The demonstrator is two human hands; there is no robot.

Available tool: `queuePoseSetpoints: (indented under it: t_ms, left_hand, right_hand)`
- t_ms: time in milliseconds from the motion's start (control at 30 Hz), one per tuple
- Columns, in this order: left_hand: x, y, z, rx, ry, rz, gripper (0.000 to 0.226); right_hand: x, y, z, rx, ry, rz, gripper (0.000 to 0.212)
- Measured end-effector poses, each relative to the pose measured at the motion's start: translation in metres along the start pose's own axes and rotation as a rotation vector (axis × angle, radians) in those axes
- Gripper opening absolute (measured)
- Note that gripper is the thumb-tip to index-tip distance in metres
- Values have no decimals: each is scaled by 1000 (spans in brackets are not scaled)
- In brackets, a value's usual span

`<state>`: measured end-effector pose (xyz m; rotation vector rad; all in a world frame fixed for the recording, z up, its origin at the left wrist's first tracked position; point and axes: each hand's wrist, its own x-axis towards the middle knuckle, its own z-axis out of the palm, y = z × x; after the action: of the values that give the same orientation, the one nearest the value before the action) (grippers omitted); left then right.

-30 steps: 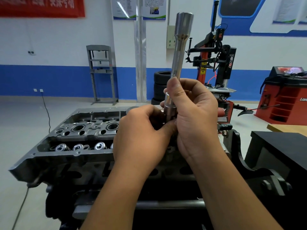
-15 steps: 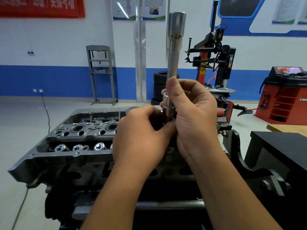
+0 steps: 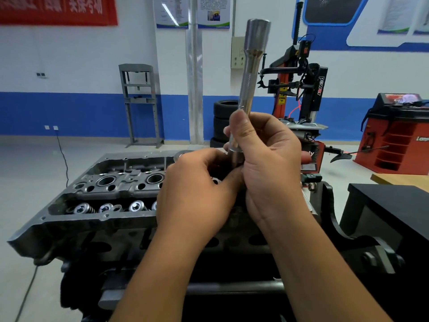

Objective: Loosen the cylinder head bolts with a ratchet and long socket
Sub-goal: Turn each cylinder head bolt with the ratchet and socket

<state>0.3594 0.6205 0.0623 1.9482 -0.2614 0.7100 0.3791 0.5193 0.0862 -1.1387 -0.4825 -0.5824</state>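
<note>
From the head camera, your long socket (image 3: 249, 87) has swung over the last second: it leaned right, stood nearly straight half a second ago, and now leans right again with its wide mouth topmost. Your hands have barely shifted. My reading is that you are wiggling or twisting the socket's lower end onto something held low between your palms, probably the ratchet drive, so the tool is not yet assembled and no bolt has been touched.

Your right hand (image 3: 269, 168) is clamped on the socket's lower part, thumb pressed across the front of the shaft, the other fingers curled behind it. Most of the socket stands clear above that thumb. Your left hand (image 3: 197, 191) is curled around something at the socket's base; its fingertips meet the right hand there, but what they pinch is hidden, and I cannot tell whether it is the ratchet.

The cylinder head (image 3: 97, 194) sits just below and behind both hands, well apart from the socket's mouth.
</note>
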Motion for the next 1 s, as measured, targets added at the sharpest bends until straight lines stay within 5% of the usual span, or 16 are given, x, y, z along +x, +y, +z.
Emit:
queuePoseSetpoints:
  t_ms: [133,333,500,700,1000]
  left_hand:
    - [2,2,-4,-64,-110,8,31]
    - [1,1,-1,-14,37,-42,29]
    - [1,5,-6,-84,-123,-20,29]
    - [-3,7,-3,1,52,-75,31]
    - [-3,12,-14,-61,-66,-22,22]
  right_hand:
    - [0,0,-1,47,-68,72,24]
    - [-1,-3,0,51,-69,71,25]
    - [-1,-2,1,43,-87,78,26]
    - [-1,-4,3,73,-118,122,31]
    - [1,-4,5,54,-106,144,43]
